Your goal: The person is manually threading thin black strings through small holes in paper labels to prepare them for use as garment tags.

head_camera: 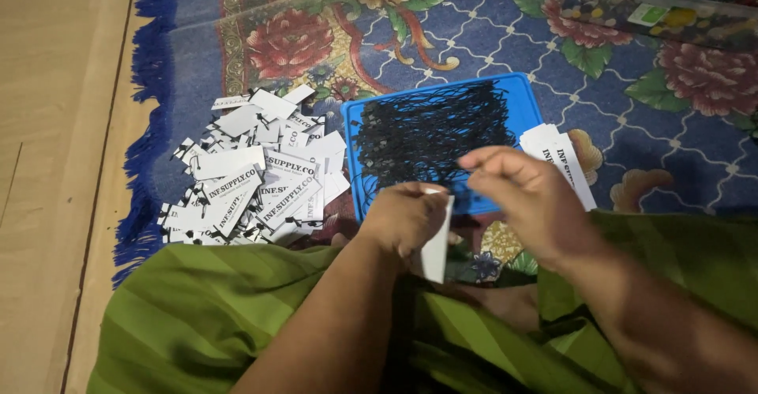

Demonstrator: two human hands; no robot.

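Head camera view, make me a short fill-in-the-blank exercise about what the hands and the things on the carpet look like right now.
1. The left hand holds a white paper ____.
2. The black strings lie in a ____ tray.
3. The pile of finished tags lies to the ____ of the tray.
4. The right hand hovers over the tray's ____ edge.

Missing words: tag; blue; left; near

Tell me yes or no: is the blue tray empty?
No, the blue tray holds a heap of black strings spread across it.
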